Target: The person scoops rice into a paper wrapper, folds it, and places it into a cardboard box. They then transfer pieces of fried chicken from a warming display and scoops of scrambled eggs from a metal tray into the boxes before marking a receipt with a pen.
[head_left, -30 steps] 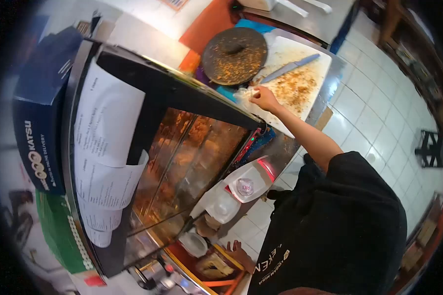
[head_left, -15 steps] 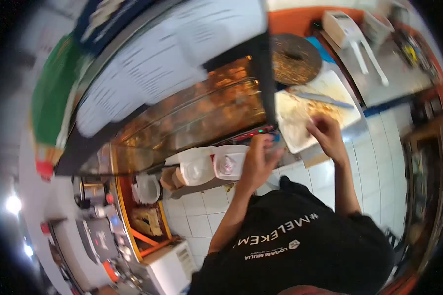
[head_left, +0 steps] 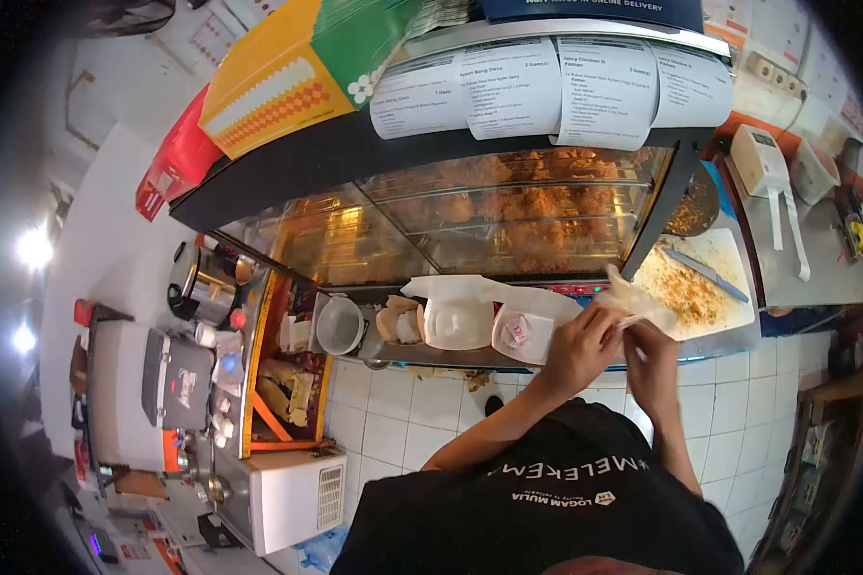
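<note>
My left hand (head_left: 588, 342) and my right hand (head_left: 650, 367) are together in front of the cabinet's right corner. Both have their fingers pinched on a thin, pale translucent plastic piece (head_left: 635, 301), which spreads up from the fingertips with one pointed end raised. It overlaps the near left part of the white cutting board (head_left: 733, 324). Brown crumbs (head_left: 681, 287) cover much of that board, and a knife (head_left: 707, 274) lies across its far side. Just left of my left hand is an open white box (head_left: 541, 335) with a small wrapped packet inside.
A glass cabinet (head_left: 431, 216) of fried food stands ahead, with printed order slips (head_left: 599, 96) hanging from its top. Another open white box (head_left: 458, 321) and a clear tub (head_left: 340, 326) line the counter to the left. A label printer (head_left: 759, 158) stands at far right.
My hands have come together, and the translucent plastic is now lifted off the cutting board between them. The head view has swung left, so the scene sits farther right.
</note>
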Available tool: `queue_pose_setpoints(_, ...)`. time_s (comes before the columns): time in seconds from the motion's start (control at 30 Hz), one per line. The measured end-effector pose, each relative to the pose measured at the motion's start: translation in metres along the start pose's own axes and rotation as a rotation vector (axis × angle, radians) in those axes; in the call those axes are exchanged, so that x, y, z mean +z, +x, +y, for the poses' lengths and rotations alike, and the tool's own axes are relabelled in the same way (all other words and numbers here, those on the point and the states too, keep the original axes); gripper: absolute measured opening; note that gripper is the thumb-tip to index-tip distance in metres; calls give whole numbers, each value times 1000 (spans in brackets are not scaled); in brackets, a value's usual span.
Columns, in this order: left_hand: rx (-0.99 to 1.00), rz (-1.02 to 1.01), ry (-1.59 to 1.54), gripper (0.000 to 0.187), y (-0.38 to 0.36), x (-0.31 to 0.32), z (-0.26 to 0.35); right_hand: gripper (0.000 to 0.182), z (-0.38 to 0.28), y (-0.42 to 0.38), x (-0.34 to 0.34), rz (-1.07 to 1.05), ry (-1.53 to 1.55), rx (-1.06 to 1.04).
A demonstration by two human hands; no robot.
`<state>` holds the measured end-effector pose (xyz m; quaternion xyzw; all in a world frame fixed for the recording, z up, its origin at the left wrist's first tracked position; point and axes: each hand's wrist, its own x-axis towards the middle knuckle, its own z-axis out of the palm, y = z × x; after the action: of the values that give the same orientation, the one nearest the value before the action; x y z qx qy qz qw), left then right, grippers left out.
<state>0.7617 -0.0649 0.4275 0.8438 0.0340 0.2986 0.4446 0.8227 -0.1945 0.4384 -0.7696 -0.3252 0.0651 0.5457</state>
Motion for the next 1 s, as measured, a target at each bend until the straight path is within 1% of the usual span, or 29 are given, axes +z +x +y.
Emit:
queue_pose_setpoints(0.03,15,-13,-18,16,-5,-14,2,16,39,-4,24,-66,184,99)
queue_pose_setpoints(0.07,131,34,121,15,-10,-27,3,23,26,2,41,-22,370,55)
queue_pose_setpoints(0.1,247,84,258,14,-16,-40,3,29,40,5,70,111,594,44)
queue_pose_setpoints(0.13,262,71,238,14,-24,-52,1,35,15,16,82,74,1022,185)
queue_pose_setpoints(0.2,271,77,360,12,-41,-74,-4,43,10,22,107,-24,1277,398)
queue_pose_setpoints(0.23,290,62,336,12,-48,-83,-6,50,11,21,122,-166,1503,416)
queue_pose_setpoints(0.27,257,74,344,11,-56,-91,-9,56,-8,18,130,-297,1547,484)
queue_pose_setpoints(0.3,227,84,350,10,-60,-98,-11,63,-3,13,147,-417,1614,514)
queue_pose_setpoints(0.33,249,68,323,10,-64,-107,-13,69,-18,12,155,-477,1660,538)
queue_pose_setpoints(0.37,197,44,358,10,-69,-116,-13,69,-24,12,165,-444,1655,528)
queue_pose_setpoints(0.4,143,23,398,9,-73,-124,-13,73,-27,12,175,-538,1687,543)
queue_pose_setpoints(0.43,152,12,383,9,-78,-130,-12,77,-27,11,182,-639,1717,560)
queue_pose_setpoints(0.47,67,-19,333,9,-82,-134,-10,77,-25,10,187,-622,1715,557)
queue_pose_setpoints(0.5,-18,-49,288,8,-85,-136,-9,83,-22,9,191,-659,1628,530)
queue_pose_setpoints(0.53,-23,-72,227,9,-87,-136,-10,91,-21,7,192,-697,1543,505)
queue_pose_setpoints(0.57,-22,-80,228,9,-89,-134,-8,91,-20,5,189,-691,1549,504)
queue_pose_setpoints(0.63,-121,-183,72,10,-93,-125,-4,89,-19,1,182,-728,1379,287)
queue_pose_setpoints(0.67,-130,-183,75,10,-94,-119,1,87,-20,6,183,-737,1358,261)
queue_pose_setpoints(0.7,-104,-270,4,11,-93,-111,6,87,-20,1,177,-744,1364,272)
queue_pose_setpoints(0.73,-81,-353,-66,11,-92,-105,11,86,-19,-3,169,-596,1309,397)
queue_pose_setpoints(0.77,-98,-345,-62,11,-90,-100,13,85,-26,-4,159,-452,1243,515)
queue_pose_setpoints(0.8,-141,-392,-76,12,-88,-96,14,83,2,-8,161,-389,1300,466)
queue_pose_setpoints(0.83,-184,-439,-90,12,-87,-92,16,83,5,-10,152,-404,1308,477)
queue_pose_setpoints(0.87,-242,-462,-169,12,-87,-84,17,81,5,-9,143,-321,1469,518)
queue_pose_setpoints(0.9,-258,-456,-159,12,-88,-76,20,80,8,-9,134,-232,1629,561)
queue_pose_setpoints(0.93,-240,-485,-204,13,-90,-68,23,82,14,-10,127,-244,1642,509)
queue_pose_setpoints(0.97,-217,-515,-252,15,-89,-63,23,79,16,-10,121,-210,1730,508)
queue_pose_setpoints(1.0,-263,-572,-303,21,-87,-65,22,78,18,-10,114,-216,1787,488)
